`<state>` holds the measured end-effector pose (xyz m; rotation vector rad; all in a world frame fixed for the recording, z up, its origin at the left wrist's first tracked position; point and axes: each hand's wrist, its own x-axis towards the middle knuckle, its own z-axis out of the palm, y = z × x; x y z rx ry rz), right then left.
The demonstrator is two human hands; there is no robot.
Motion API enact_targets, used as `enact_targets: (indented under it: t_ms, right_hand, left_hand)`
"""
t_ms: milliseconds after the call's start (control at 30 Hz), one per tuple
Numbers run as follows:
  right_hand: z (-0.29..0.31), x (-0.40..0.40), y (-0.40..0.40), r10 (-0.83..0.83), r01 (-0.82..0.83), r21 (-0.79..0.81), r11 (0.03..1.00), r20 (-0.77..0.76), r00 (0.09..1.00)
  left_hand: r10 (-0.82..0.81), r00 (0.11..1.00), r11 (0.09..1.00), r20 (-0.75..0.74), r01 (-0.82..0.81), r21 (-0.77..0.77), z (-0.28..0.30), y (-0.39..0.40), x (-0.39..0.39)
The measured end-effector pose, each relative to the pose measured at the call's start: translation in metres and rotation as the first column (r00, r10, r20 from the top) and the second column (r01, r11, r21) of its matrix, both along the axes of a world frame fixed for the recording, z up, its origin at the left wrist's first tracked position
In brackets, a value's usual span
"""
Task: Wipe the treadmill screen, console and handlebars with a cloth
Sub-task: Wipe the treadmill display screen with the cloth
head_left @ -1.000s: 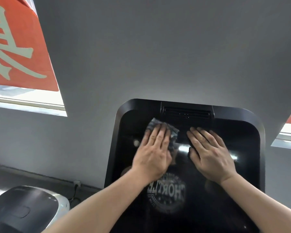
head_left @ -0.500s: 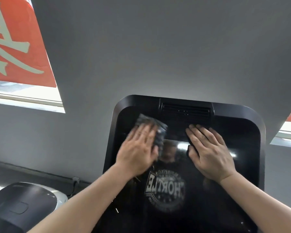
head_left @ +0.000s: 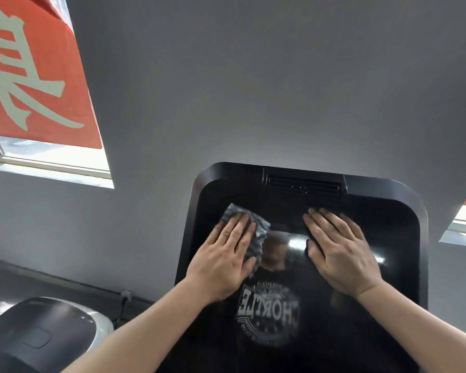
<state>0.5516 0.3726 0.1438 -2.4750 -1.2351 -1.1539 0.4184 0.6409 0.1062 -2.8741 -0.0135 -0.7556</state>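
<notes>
Glossy black treadmill screen (head_left: 334,305) fills the lower centre of the view, tilted back, in a rounded black plastic frame with a slotted vent (head_left: 304,187) along its top edge. Small grey mottled cloth (head_left: 256,232) lies flat on the glass in the upper-left part, just below the frame's top corner. Left hand (head_left: 226,262) presses it down with straight, spread fingers: flat palm, no pinch, nothing curled round it. Cloth pokes out above and to the right of the fingertips. Right hand (head_left: 339,254) lies flat and bare on the glass just below the vent, fingers straight, holding nothing; looks like a brace.

Key relation: most of the screen lies right of and below the cloth, so the left hand is the working hand and my read is the stroke must run rightward or down. The right hand sits directly in a rightward path, near but apart from the cloth. Console and handlebars are out of view, presumably not done yet.

Periphery: grey wall, red banner with pale characters (head_left: 33,76) over a window.
</notes>
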Motion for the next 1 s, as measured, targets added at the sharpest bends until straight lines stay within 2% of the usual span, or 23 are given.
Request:
enact_targets:
  t_ms: [100, 133, 233, 300, 367, 467, 500, 633, 667, 767, 800, 867, 933, 1000]
  right_hand:
    - [0.005, -0.005, 0.002, -0.026, 0.026, -0.016, 1.0, -0.027, 0.999]
    - [0.012, -0.008, 0.004, -0.022, 0.022, -0.007, 1.0, -0.013, 1.0]
    - [0.056, -0.012, 0.02, 0.056, -0.061, 0.063, 0.996, 0.088, 0.995]
    - [0.097, -0.009, 0.032, 0.063, -0.074, 0.07, 0.995, 0.146, 0.987]
    - [0.129, 0.003, 0.043, -0.006, 0.008, -0.074, 0.997, 0.034, 0.999]
    - [0.136, 0.025, 0.056, -0.156, 0.086, -0.333, 0.939, -0.188, 0.97]
    - [0.13, 0.03, 0.059, -0.181, 0.105, -0.355, 0.929, -0.189, 0.965]
    - [0.117, 0.035, 0.062, -0.215, 0.186, -0.332, 0.925, -0.053, 0.975]
    - [0.117, 0.036, 0.063, -0.216, 0.19, -0.334, 0.923, -0.043, 0.975]
    - [0.111, 0.037, 0.063, -0.22, 0.2, -0.325, 0.924, -0.025, 0.975]
    - [0.109, 0.036, 0.063, -0.226, 0.209, -0.317, 0.925, -0.017, 0.974]
    - [0.107, 0.035, 0.064, -0.24, 0.223, -0.31, 0.924, -0.018, 0.971]
    - [0.107, 0.034, 0.065, -0.249, 0.23, -0.309, 0.923, -0.02, 0.968]
    - [0.107, 0.034, 0.065, -0.252, 0.232, -0.302, 0.925, -0.026, 0.967]
  left_hand:
    - [0.162, 0.987, 0.975, 0.008, -0.158, -0.159, 0.013, 0.009, 0.001]
    - [0.171, 0.985, 0.967, 0.011, -0.165, -0.193, 0.008, -0.001, 0.001]
    - [0.058, 0.998, 0.992, -0.008, -0.059, -0.109, -0.014, -0.024, -0.01]
    - [0.032, 0.999, 0.997, -0.034, -0.034, -0.065, -0.013, -0.008, -0.017]
    - [0.086, 0.996, 0.991, 0.012, -0.084, -0.101, -0.001, 0.003, -0.013]
    - [0.181, 0.983, 0.939, 0.018, -0.167, -0.299, -0.002, -0.021, -0.005]
    - [0.155, 0.988, 0.947, 0.015, -0.145, -0.287, -0.009, -0.03, -0.004]
    - [0.036, 0.999, 0.997, -0.021, -0.038, -0.074, -0.019, -0.013, -0.014]
    - [0.052, 0.999, 0.996, -0.01, -0.052, -0.075, -0.013, -0.005, -0.012]
    - [0.151, 0.988, 0.963, 0.007, -0.146, -0.227, -0.007, -0.02, -0.004]
    - [0.128, 0.992, 0.966, -0.002, -0.125, -0.227, -0.012, -0.032, -0.003]
    - [0.028, 0.999, 0.991, -0.044, -0.033, -0.128, -0.023, -0.047, -0.011]
    - [-0.037, 0.997, 0.998, -0.068, 0.033, -0.061, -0.023, -0.03, -0.019]
    - [0.001, 1.0, 0.995, -0.009, -0.002, -0.097, -0.013, -0.013, -0.015]
